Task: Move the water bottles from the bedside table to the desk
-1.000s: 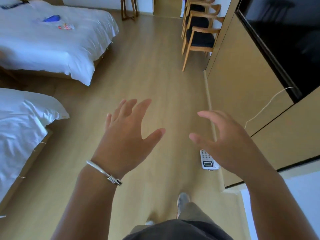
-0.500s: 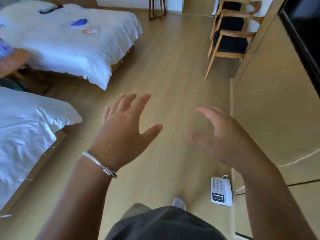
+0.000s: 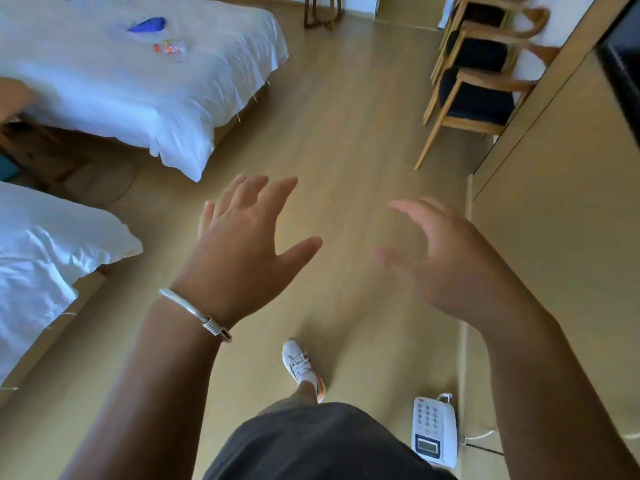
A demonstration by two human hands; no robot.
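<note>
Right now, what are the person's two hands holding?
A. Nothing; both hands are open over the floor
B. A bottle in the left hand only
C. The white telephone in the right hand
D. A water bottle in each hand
A. The left hand and the right hand are both spread with straight or relaxed fingers above the wooden floor. No bottle is in view, and the white telephone lies on the floor by the wall.

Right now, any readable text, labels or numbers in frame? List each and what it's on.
None can be read.
Telephone on the floor: its keypad has marks, too small to read; the small display is blank or illegible.
Colourful packet on the far bed: printed, but blurred.
Blue item beside it: no legible text.
Bracelet on the left wrist: no visible marking.
</note>
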